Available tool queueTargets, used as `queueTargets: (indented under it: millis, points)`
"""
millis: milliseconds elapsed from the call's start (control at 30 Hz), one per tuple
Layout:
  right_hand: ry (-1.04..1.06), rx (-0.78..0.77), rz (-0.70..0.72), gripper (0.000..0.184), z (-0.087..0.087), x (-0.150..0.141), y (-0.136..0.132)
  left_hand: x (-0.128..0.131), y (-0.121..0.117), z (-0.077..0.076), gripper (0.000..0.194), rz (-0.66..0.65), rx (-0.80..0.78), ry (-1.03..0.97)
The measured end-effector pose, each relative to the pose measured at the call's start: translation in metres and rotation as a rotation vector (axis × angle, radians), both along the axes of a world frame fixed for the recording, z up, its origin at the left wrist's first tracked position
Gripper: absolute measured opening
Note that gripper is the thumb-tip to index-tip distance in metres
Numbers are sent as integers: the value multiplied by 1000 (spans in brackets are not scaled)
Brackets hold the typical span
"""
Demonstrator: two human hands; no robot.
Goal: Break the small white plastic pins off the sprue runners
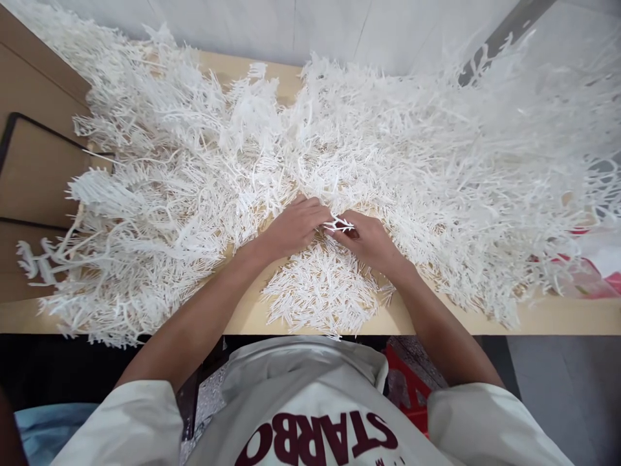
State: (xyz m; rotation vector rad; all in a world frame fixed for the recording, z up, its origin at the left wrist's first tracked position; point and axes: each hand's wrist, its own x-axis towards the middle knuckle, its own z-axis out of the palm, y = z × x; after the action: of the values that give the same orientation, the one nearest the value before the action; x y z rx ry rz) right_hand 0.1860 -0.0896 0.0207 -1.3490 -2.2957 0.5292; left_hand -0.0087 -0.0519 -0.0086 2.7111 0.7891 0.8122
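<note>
Over the middle of the table, my left hand (298,226) and my right hand (371,241) are close together. A small white branched piece (341,224), like a plastic runner with side twigs, shows between them. Both hands have curled fingers gripping this piece, though some fingertips are hidden. Just below the hands lies a pile of short white sticks (325,291). More loose white sticks and tangled branched pieces surround the hands beyond and to both sides.
Large heaps of white branched pieces (140,226) cover the left and right (460,175) of the wooden table (247,318). A cardboard box (41,155) stands at left. A pink-and-white plastic bag (589,278) lies at right. Behind is a grey wall (330,29).
</note>
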Motion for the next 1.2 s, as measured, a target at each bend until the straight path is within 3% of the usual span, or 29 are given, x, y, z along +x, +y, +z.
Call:
queueTargets:
  millis: [200,367,500,567,633,700,767,833,900,1000,1200]
  points:
    - [-25,80,237,18,0,6,-2,1,-3,4,25,-44,-28,37]
    - [120,74,256,22,1,4,-4,1,0,3,24,-42,-25,15]
    - [344,-89,501,29,12,-15,-22,-3,6,2,21,158,-91,-99]
    - [362,-75,550,25,16,-23,-32,-4,6,4,19,265,-134,-175]
    - [424,63,431,28,16,-24,-35,-4,5,6,21,279,-180,-207]
    - [492,181,141,37,13,-21,-30,-4,2,8,24,242,-202,-209]
    - [493,162,-172,39,10,-14,-21,-2,0,8,23,197,-173,-182]
    - [430,56,-303,36,7,-8,-11,-1,-2,7,20,140,-102,-124]
    - [314,-43,-208,34,4,-4,-4,-1,-2,5,17,78,-37,-72]
    - [130,-67,6,34,1,-5,-2,-1,-1,4,15,29,-13,-50]
    - [25,-46,184,28,2,-5,-6,0,-1,4,19,-69,-24,-10]
